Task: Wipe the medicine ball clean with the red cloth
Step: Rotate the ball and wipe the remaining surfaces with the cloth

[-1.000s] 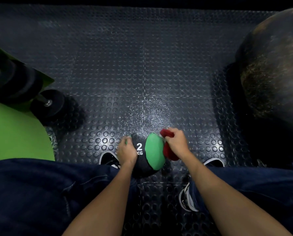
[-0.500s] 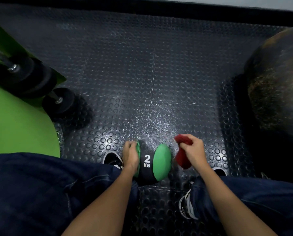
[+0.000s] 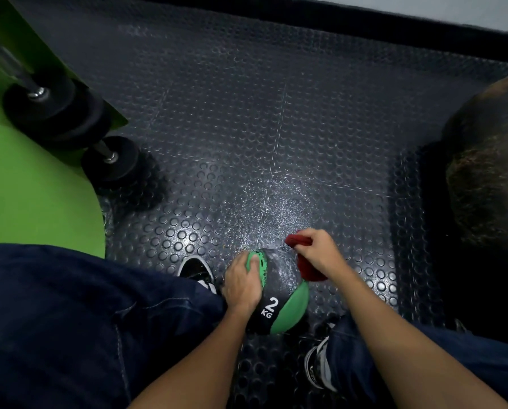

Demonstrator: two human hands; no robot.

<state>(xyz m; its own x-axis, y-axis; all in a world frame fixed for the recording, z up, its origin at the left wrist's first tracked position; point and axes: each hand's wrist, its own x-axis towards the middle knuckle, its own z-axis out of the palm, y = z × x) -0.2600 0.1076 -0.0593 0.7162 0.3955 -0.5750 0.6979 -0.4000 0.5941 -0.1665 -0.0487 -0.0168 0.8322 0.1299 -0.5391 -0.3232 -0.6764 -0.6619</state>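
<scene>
floor: dark studded rubber mat | left: green platform, black dumbbells | far edge: pale wall

Low in the frame's centre, your left hand grips the ball on the floor. Your right hand clutches the cloth at the ball's upper right.
</scene>
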